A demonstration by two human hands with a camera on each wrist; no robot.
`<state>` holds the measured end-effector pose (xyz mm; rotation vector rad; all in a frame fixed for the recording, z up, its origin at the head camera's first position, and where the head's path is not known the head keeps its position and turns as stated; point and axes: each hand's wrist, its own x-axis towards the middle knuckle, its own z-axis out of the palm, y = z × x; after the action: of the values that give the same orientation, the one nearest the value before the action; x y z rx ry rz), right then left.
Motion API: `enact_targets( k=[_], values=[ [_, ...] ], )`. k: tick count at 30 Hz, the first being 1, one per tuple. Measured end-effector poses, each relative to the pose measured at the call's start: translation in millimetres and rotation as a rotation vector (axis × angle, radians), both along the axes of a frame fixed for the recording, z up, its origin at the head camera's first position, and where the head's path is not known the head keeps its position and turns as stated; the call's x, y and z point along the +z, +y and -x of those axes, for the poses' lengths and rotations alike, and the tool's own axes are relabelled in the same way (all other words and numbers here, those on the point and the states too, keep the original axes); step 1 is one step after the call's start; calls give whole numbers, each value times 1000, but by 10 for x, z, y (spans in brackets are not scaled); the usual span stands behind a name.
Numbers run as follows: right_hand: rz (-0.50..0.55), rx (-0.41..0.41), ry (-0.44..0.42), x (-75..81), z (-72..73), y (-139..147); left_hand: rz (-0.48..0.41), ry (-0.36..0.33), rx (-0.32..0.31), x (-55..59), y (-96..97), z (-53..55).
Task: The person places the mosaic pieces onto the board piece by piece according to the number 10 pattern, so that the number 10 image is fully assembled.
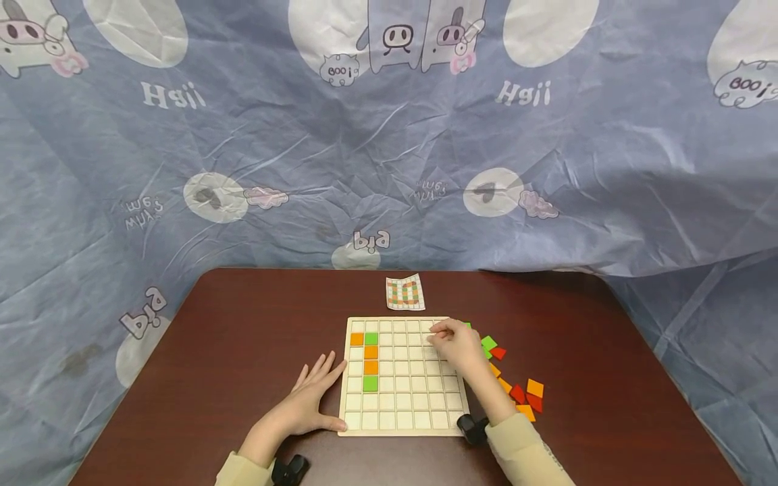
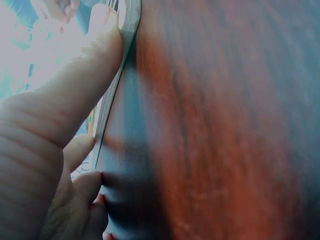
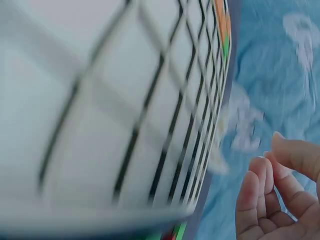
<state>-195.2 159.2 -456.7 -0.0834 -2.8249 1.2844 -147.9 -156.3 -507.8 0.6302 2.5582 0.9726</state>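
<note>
Spreading my left hand (image 1: 308, 399) against the left edge of the table's (image 1: 182, 405) grid board (image 1: 421, 402), I bend my right hand (image 1: 460, 346) over its far right, hiding part; what it pinches, if anything, I can't tell. The far cloth (image 1: 340, 148) reads “BOO”.

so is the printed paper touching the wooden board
Apart. In the head view, the dark table shows as a thin strip between the printed paper and the wooden board.

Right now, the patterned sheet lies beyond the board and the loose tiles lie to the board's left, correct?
Not quite: the loose tiles lie to the right of the board, as the head view shows. The patterned sheet does lie beyond it.
</note>
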Motion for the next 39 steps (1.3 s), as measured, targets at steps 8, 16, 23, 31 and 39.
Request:
enact_targets(
  k=[8, 16, 23, 31, 39],
  values=[
    [-44, -130, -48, -49, 45, 654, -10, 10, -3, 0, 3, -6],
    [-128, -165, -114, -192, 17, 898, -9, 13, -3, 8, 10, -16],
    [-154, -187, -140, -259, 30, 929, -8, 17, 0, -21, 5, -4],
    [-165, -189, -221, -227, 71, 964, -10, 2, -7, -15, -5, 1],
    [-146, -176, -264, -207, 85, 975, -1, 6, -4, -31, -12, 4]
  ],
)
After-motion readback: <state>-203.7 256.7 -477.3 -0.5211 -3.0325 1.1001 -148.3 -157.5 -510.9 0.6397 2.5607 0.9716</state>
